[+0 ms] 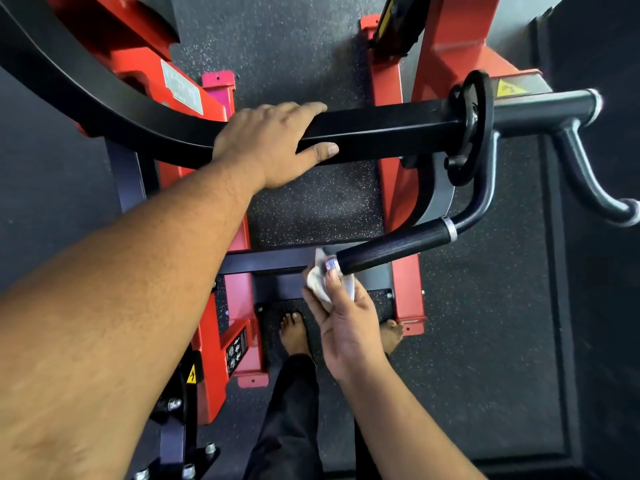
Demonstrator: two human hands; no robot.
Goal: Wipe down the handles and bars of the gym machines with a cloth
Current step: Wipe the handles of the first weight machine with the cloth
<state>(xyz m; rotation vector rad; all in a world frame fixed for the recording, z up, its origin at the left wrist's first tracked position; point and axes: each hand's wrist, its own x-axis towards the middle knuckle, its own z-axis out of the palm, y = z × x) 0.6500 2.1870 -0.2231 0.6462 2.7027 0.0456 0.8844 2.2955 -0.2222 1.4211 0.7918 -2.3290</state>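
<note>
My left hand [270,143] grips the black square lever arm [381,128] of a red gym machine, fingers over the top and thumb along its near side. Below it, my right hand [346,320] holds a small white cloth [317,282] bunched in its fingers against the capped end of a black rubber-gripped handle [394,245]. That handle curves up to the lever arm near a black round plate stop [472,126]. A grey horn and a second curved handle [588,174] stick out to the right.
The red frame [401,188] stands left and right of a speckled black rubber floor [311,209]. A dark crossbar [270,259] runs under the handle. My bare feet [294,334] stand on a footplate between the frame legs.
</note>
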